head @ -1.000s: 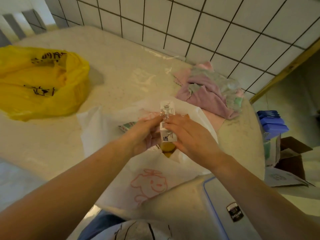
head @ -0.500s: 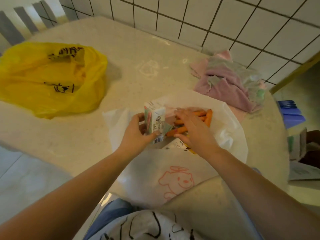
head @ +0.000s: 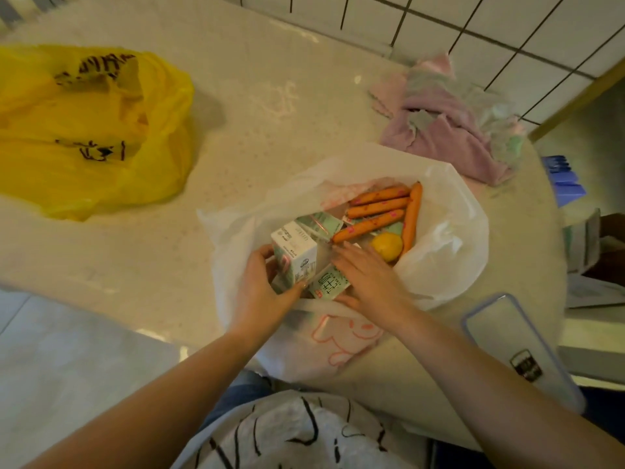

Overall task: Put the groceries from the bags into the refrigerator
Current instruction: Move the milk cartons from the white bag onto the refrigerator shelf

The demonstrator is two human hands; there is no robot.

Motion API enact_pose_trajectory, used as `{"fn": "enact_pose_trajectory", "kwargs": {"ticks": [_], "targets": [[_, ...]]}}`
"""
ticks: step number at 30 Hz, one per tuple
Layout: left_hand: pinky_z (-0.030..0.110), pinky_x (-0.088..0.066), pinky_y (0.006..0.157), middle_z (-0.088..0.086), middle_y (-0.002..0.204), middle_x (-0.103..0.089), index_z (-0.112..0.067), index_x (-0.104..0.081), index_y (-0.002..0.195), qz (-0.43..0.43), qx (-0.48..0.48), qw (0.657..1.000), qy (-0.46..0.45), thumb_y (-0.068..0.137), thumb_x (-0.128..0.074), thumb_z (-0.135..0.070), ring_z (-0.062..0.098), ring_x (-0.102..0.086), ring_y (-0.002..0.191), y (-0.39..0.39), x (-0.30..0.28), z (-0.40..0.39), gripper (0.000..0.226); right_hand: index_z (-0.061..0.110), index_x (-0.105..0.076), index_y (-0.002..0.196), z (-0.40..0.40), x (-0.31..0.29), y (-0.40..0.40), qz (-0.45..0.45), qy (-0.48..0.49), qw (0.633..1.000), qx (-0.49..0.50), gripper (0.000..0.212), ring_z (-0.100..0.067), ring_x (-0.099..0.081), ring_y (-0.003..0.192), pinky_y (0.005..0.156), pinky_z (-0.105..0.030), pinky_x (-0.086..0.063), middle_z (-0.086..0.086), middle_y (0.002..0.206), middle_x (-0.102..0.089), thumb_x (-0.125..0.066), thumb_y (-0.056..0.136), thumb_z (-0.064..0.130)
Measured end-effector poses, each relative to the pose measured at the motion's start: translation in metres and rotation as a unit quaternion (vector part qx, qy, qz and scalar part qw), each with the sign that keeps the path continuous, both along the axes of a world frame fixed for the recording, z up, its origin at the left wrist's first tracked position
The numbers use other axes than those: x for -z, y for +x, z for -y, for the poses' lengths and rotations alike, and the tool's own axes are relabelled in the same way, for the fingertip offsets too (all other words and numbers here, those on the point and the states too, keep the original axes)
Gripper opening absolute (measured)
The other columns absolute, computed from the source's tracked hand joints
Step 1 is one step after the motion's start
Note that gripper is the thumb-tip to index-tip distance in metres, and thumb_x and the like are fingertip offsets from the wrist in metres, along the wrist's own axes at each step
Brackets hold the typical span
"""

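Bag now open, groceries showing
Left hand (head: 260,292) grips a carton (head: 296,257); right hand (head: 368,275), fingers spread, reaches into the white bag (head: 439,258).

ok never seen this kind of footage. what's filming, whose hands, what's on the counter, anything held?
There is no robot here. A person wears one wide-angle camera on the head, looking down at their own bare arms, so there is a single view.

On the pale counter lies an open white bag holding four orange sausages, a small yellow fruit and several small drink cartons. The left hand grips one upright carton at the bag's mouth. The right hand rests open and flat on the items, holding nothing.

Farther off sit a bunched yellow bag, a crumpled pinkish cloth by the tiled wall, and a clear blue-rimmed lid at the near right.
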State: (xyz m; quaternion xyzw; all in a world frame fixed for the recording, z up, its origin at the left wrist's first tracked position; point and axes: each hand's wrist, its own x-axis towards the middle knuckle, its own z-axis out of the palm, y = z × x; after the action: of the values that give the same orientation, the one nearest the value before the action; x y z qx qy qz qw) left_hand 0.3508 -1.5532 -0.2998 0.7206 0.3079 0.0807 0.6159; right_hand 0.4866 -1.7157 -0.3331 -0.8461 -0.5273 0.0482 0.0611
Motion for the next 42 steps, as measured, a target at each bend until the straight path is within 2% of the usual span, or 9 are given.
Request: {"fn": "enact_pose_trajectory", "kwargs": {"ticks": [10,16,20,23,26,31,36,39,42], "targets": [[0.003,-0.044,0.075,-0.026,0.112,-0.044,-0.024,-0.036,0.121,0.020,0.013,1.000,-0.016,0.075,-0.075,-0.005,-0.014,-0.045,0.104,-0.003,0.008,-0.007,0.064,0.015,-0.065,0.111,-0.025,-0.007,0.007,0.012,-0.074,0.992,-0.097,0.058,-0.029,-0.061,0.094,0.075,-0.041,-0.050,-0.004,0.103,-0.066,-0.078,0.054,0.010],[0.006,-0.046,0.078,-0.027,0.113,-0.043,-0.025,-0.034,0.121,0.042,-0.014,0.999,-0.019,0.075,-0.075,-0.007,-0.004,-0.049,0.109,-0.002,0.001,-0.012,0.064,0.016,-0.062,0.104,-0.023,-0.012,0.007,0.011,-0.047,0.998,-0.048,0.053,-0.028,-0.062,0.089,0.075,-0.041,-0.049,-0.004,0.098,-0.062,-0.082,0.056,0.023],[0.005,-0.046,0.079,-0.019,0.121,-0.046,-0.026,-0.034,0.122,0.048,-0.030,0.998,-0.002,0.075,-0.076,-0.009,0.005,-0.048,0.119,0.001,0.000,-0.019,0.066,0.017,-0.052,0.119,-0.022,-0.031,0.015,-0.083,0.024,0.995,0.059,0.058,-0.018,-0.054,0.105,0.081,-0.031,-0.043,0.000,0.114,-0.056,-0.078,0.070,0.034],[0.009,-0.047,0.080,-0.018,0.120,-0.045,-0.029,-0.033,0.121,0.036,-0.012,0.999,0.008,0.074,-0.077,-0.010,0.005,-0.046,0.121,0.004,-0.001,-0.018,0.066,0.017,-0.050,0.120,-0.025,-0.039,0.017,-0.202,0.112,0.961,0.153,0.058,-0.008,-0.051,0.103,0.076,-0.022,-0.038,0.005,0.113,-0.054,-0.079,0.071,0.032],[0.022,-0.047,0.092,-0.016,0.120,-0.049,-0.031,-0.035,0.118,0.017,0.032,0.999,0.012,0.075,-0.076,-0.014,0.005,-0.047,0.119,0.010,0.002,-0.016,0.062,0.017,-0.048,0.121,-0.025,-0.037,0.015,-0.302,0.164,0.918,0.198,0.060,-0.011,-0.054,0.110,0.087,-0.026,-0.045,0.003,0.119,-0.059,-0.080,0.070,0.023],[0.034,-0.047,0.097,-0.012,0.125,-0.054,-0.042,-0.039,0.111,-0.036,0.088,0.994,0.058,0.075,-0.077,-0.026,0.009,-0.050,0.119,0.024,0.015,-0.014,0.055,0.031,-0.043,0.122,-0.010,-0.030,0.014,-0.367,0.148,0.889,0.232,0.062,-0.009,-0.050,0.120,0.098,-0.037,-0.046,0.010,0.125,-0.056,-0.076,0.072,0.019],[0.038,-0.047,0.098,-0.012,0.128,-0.053,-0.046,-0.038,0.110,-0.080,0.119,0.987,0.071,0.075,-0.076,-0.030,0.010,-0.050,0.118,0.028,0.019,-0.010,0.054,0.040,-0.039,0.125,-0.004,-0.045,0.024,-0.460,0.141,0.853,0.201,0.066,-0.002,-0.050,0.115,0.094,-0.024,-0.047,0.019,0.117,-0.052,-0.070,0.074,0.011],[0.030,-0.044,0.099,-0.020,0.121,-0.051,-0.051,-0.039,0.105,-0.047,0.129,0.989,0.062,0.075,-0.076,-0.027,0.004,-0.047,0.118,0.030,0.009,-0.009,0.054,0.038,-0.045,0.123,-0.005,-0.048,0.027,-0.468,0.162,0.842,0.214,0.063,0.000,-0.051,0.115,0.097,-0.034,-0.048,0.016,0.119,-0.055,-0.076,0.074,0.015],[0.018,-0.041,0.093,-0.021,0.117,-0.052,-0.040,-0.045,0.112,-0.032,0.129,0.989,0.069,0.074,-0.076,-0.028,0.000,-0.047,0.114,0.033,0.000,-0.005,0.050,0.027,-0.046,0.127,-0.008,-0.052,0.025,-0.399,0.153,0.879,0.212,0.064,-0.002,-0.052,0.109,0.097,-0.032,-0.046,0.017,0.111,-0.055,-0.078,0.072,0.019]]}}
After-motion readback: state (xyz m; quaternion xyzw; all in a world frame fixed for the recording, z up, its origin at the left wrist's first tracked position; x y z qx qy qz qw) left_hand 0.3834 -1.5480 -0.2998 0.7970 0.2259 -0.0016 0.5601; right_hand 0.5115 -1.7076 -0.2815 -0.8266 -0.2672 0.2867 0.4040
